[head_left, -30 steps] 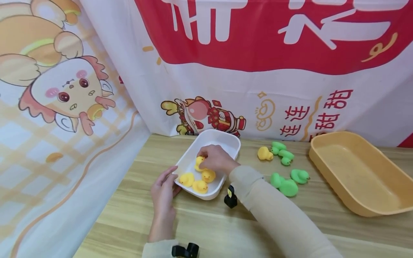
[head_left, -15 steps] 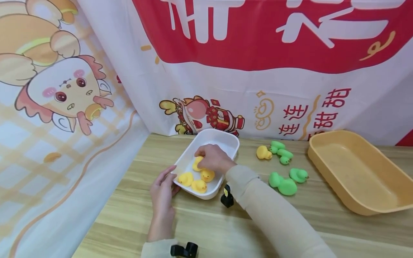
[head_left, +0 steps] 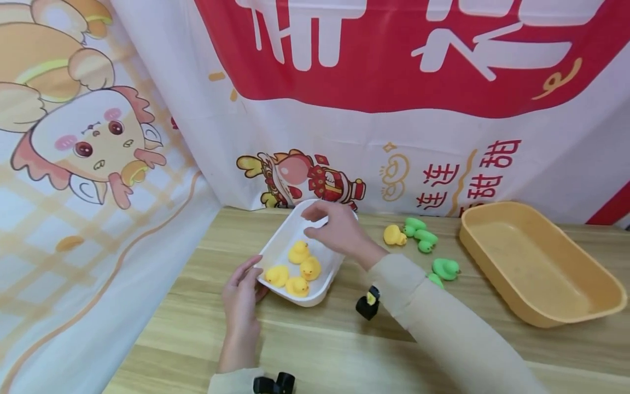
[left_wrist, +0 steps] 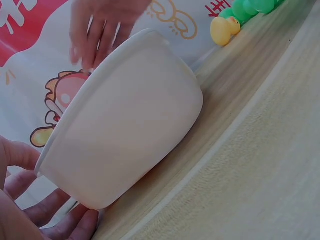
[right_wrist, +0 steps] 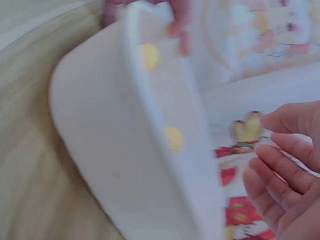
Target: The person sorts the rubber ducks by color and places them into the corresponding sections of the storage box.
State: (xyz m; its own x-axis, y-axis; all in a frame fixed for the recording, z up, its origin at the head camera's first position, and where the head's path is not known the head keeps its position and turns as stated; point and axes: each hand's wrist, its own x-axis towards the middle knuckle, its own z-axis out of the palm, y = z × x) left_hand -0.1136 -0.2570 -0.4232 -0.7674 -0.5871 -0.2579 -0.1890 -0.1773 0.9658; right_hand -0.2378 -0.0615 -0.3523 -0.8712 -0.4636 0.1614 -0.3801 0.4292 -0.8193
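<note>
Several yellow rubber ducks [head_left: 298, 251] sit at the near end of a white plastic tub [head_left: 279, 253]. My left hand [head_left: 241, 301] holds the tub's left near corner; in the left wrist view the thumb lies at the rim and the fingers curl beneath the tub's white wall [left_wrist: 125, 120]. Over the tub's far part hovers my right hand [head_left: 339, 230], apart from the ducks. Nothing is between its fingers, which are loosely bent in the right wrist view, with the palm [right_wrist: 295, 205] partly showing.
Right of the tub, another yellow duck [head_left: 394, 235] lies beside green ducks [head_left: 425, 238]. More green ducks [head_left: 445, 268] are nearer, partly hidden by my right sleeve. A yellow-orange tub [head_left: 536, 262] stands at the right. Printed cloth [head_left: 295, 126] hangs along the table's back.
My right hand has let go of a yellow duck, leaving it in the white tub, and has risen toward the tub's far end. The left hand keeps its hold.
</note>
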